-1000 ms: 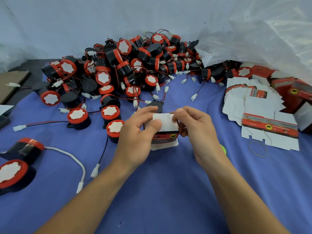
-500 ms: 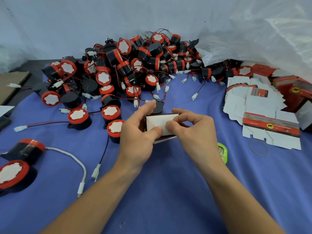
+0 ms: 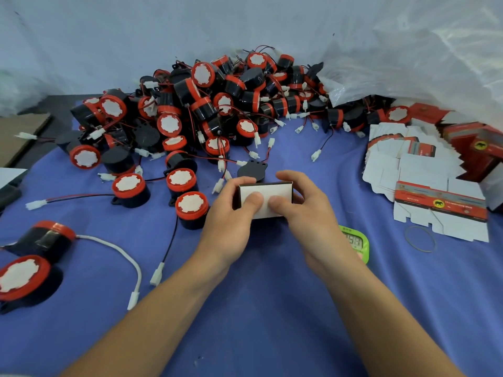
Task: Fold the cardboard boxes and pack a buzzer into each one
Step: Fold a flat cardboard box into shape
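A small cardboard box (image 3: 272, 190), white side facing me, sits at the middle of the blue cloth. My left hand (image 3: 231, 221) grips its left end and my right hand (image 3: 307, 210) grips its right end, both thumbs pressing on the white panel. What the box holds is hidden. Behind it lies a big heap of black-and-red buzzers (image 3: 206, 104) with wires and white plugs. Flat unfolded box blanks (image 3: 424, 175) are stacked at the right.
Loose buzzers (image 3: 190, 210) lie just left of my hands, and two larger ones (image 3: 24, 276) at the near left. A green timer (image 3: 356, 242) sits right of my right wrist, a rubber band (image 3: 420, 239) beyond it. Folded red boxes (image 3: 481, 151) and a plastic sheet (image 3: 408, 50) fill the far right.
The box's white flap has been folded down flat and both thumbs now press on it. The hands and box shifted slightly away from me.
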`<state>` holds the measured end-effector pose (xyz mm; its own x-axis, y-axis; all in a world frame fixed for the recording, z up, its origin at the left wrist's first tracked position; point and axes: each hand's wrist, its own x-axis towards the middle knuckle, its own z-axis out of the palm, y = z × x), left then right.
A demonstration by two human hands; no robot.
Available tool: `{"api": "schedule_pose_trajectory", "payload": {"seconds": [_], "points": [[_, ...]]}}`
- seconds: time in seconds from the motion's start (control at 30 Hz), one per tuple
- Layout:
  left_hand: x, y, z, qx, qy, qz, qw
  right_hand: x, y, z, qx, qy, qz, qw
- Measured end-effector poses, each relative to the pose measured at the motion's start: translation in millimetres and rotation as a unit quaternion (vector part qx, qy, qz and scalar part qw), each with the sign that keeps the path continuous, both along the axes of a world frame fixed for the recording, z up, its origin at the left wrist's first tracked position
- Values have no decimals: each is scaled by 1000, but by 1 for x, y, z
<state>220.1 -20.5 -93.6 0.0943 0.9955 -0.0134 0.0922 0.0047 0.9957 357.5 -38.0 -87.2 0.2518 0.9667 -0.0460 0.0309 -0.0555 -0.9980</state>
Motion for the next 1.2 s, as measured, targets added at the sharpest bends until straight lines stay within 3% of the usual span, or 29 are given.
{"api": "schedule_pose_trajectory", "payload": {"seconds": [0.57,0.73,0.93,1.0,1.1,1.2], "points": [[0,-5,-10,100,68,67,990,-11,-1,-6,18,-57,-42,997],[-1,-3,-4,40,-87,40,995,-5,0,0,34,59,-66,995],[-2,-1,1,-53,-190,26,980,2,0,9,29,292,-27,956],[-4,-2,4,-59,-221,13,973,2,-1,9,-1,319,7,948],[-6,2,7,36,-161,63,984,-2,0,6,-20,194,-20,981],[-8,3,9,148,-40,120,981,-1,-1,8,-30,173,-32,984]]}}
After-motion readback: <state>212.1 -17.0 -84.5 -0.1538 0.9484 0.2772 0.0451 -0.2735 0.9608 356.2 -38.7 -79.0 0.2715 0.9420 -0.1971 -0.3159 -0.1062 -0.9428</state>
